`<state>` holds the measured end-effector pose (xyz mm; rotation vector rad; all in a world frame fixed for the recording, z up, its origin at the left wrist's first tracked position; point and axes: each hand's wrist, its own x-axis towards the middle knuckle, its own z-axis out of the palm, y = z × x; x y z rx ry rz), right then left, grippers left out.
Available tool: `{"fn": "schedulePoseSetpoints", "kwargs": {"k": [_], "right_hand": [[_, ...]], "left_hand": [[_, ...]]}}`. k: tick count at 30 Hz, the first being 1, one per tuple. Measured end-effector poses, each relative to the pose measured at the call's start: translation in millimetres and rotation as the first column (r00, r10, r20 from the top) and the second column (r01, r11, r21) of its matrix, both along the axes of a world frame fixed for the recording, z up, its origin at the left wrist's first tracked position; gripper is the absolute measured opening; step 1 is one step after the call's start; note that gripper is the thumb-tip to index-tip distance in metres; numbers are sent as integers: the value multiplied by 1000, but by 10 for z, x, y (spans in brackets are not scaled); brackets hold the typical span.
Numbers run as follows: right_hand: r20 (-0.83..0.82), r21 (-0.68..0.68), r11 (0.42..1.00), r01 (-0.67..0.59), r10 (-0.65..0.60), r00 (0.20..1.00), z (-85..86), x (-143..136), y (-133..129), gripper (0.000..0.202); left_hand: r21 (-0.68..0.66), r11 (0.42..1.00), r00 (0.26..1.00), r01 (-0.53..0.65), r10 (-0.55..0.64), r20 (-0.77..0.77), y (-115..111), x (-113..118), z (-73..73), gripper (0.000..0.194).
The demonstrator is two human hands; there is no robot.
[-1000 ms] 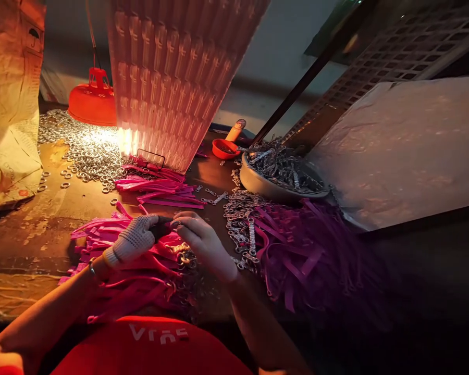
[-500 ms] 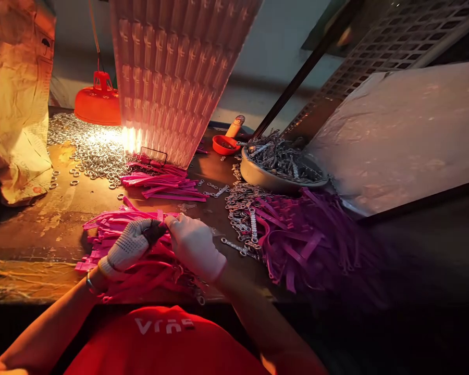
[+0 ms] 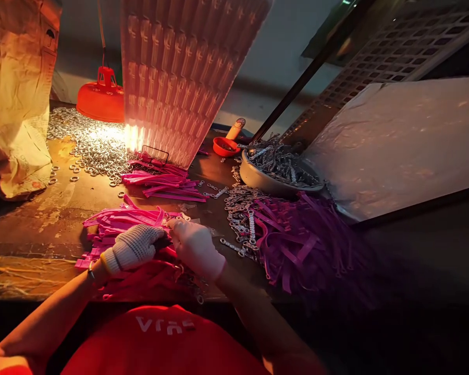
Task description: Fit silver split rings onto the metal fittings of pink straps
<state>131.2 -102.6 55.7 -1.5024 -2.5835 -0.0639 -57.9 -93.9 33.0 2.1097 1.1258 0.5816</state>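
Note:
My left hand (image 3: 137,245), in a white dotted glove, is closed over the pile of pink straps (image 3: 113,221), its fingertips pinched on a pink strap. Close against it on the right, my right hand (image 3: 195,246) in a plain white glove is also closed, fingertips together near a small light piece. What lies between the right fingertips is too small to make out. Red-lit straps lie beneath both wrists. A second bundle of pink straps (image 3: 164,182) rests behind the hands.
Metal rings (image 3: 97,151) lie under a red lamp (image 3: 100,99). A paper bag (image 3: 19,104) stands left. Rightward are purple straps (image 3: 297,245), metal chain pieces (image 3: 238,208), a full basin (image 3: 258,177) and a small red bowl (image 3: 223,148). A ridged clear sheet (image 3: 180,78) rises behind.
My left hand has turned so its dotted back faces up more, and its fingertips have moved slightly right and down. My right hand stays nearly in place. The camera view has shifted slightly.

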Motion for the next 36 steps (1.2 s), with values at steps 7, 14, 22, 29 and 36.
{"fn": "schedulePoseSetpoints", "kwargs": {"k": [7, 14, 22, 29, 36], "right_hand": [[18, -172, 985, 16, -13, 1000, 138, 2, 29, 55], [129, -88, 991, -98, 109, 986, -91, 21, 84, 34], [-103, 137, 987, -79, 94, 990, -193, -35, 220, 25], [-49, 150, 980, -133, 141, 989, -190, -33, 248, 24], [69, 56, 965, -254, 250, 966, -159, -34, 410, 34]], "left_hand": [[-380, 923, 884, -62, 227, 408, -94, 52, 1, 37], [-339, 938, 914, -75, 200, 353, -99, 75, 8, 35], [-288, 955, 903, -68, 182, 389, 0, -11, 113, 30], [-332, 940, 876, -82, 227, 426, -42, -28, 121, 27], [-204, 968, 932, -147, 205, 301, 165, -16, 118, 24]]}}
